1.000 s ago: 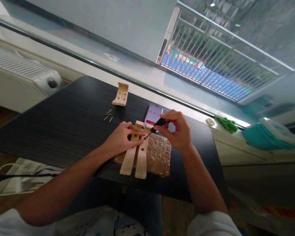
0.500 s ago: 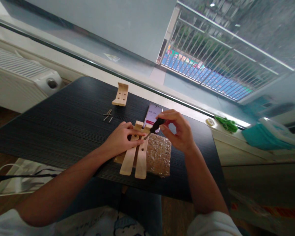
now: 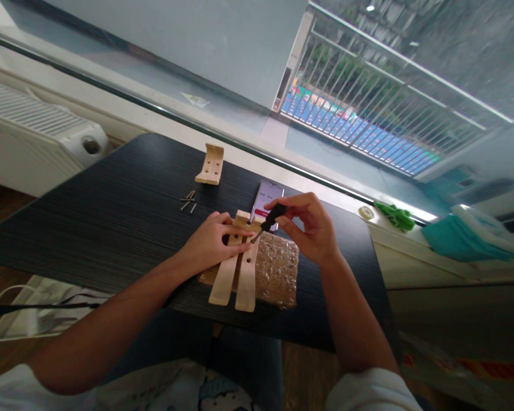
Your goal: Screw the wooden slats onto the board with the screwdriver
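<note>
My right hand point(image 3: 310, 225) is closed around the black handle of a screwdriver point(image 3: 276, 217). Its shaft slants down to a hole in the right one of two curved wooden pieces point(image 3: 245, 285). Across the upper part of these pieces lies my left hand point(image 3: 212, 240), holding them down, with thumb and finger close around the screwdriver's tip. Whether a screw sits under the tip is hidden by the fingers. Below the wooden pieces is a brown block wrapped in clear plastic point(image 3: 278, 271). Another hole shows nearer to me in the right piece.
Several screws point(image 3: 188, 201) lie left of my hands on the dark table point(image 3: 111, 211). Behind them stands a bracket-shaped wooden part with holes point(image 3: 212, 165). A phone point(image 3: 263, 197) lies just beyond the wooden pieces. Tape point(image 3: 365, 213) and a green cloth point(image 3: 394, 217) are on the sill.
My right hand and the screwdriver handle have turned slightly, the fingers shifting a little on the handle. My left hand and the wooden pieces stay in place.
</note>
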Action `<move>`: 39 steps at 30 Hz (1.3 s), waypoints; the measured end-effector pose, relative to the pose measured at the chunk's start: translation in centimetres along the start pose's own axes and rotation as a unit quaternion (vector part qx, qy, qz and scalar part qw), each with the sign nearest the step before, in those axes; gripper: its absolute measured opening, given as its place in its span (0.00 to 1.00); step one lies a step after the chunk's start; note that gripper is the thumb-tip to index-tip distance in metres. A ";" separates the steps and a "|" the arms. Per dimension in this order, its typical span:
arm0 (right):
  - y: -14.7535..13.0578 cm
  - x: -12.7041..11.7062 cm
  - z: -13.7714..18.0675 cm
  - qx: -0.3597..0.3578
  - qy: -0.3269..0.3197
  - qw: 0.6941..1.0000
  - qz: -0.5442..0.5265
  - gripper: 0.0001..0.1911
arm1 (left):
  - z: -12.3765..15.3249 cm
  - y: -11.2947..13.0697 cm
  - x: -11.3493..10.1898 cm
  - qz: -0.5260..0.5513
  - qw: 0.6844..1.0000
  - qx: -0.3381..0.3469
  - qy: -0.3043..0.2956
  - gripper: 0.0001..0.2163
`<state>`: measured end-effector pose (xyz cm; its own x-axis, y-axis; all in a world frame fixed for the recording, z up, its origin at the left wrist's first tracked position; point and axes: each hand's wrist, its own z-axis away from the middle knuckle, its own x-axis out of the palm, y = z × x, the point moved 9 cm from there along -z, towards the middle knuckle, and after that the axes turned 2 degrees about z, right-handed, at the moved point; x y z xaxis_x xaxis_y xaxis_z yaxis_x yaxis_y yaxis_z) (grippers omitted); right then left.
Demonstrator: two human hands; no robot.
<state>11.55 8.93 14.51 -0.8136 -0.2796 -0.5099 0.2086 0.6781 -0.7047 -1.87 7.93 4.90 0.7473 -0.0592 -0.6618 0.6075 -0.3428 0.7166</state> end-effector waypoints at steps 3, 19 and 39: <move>0.0 -0.2 0.0 -0.011 0.014 1.000 0.012 0.12 | 0.0 0.0 0.0 0.000 1.000 0.003 0.002 0.13; 0.4 -1.0 0.1 -0.028 0.070 0.996 0.041 0.15 | 0.0 -0.2 0.0 0.003 1.000 -0.001 0.004 0.14; -1.1 -0.7 -0.1 -0.081 0.077 0.991 0.078 0.11 | 0.0 -0.1 0.0 -0.003 1.000 0.005 0.004 0.13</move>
<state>11.81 8.50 15.68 -0.8539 -0.0648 -0.5164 0.2588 0.8080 -0.5293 -1.90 7.92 4.85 0.7456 -0.0485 -0.6646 0.6096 -0.3529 0.7098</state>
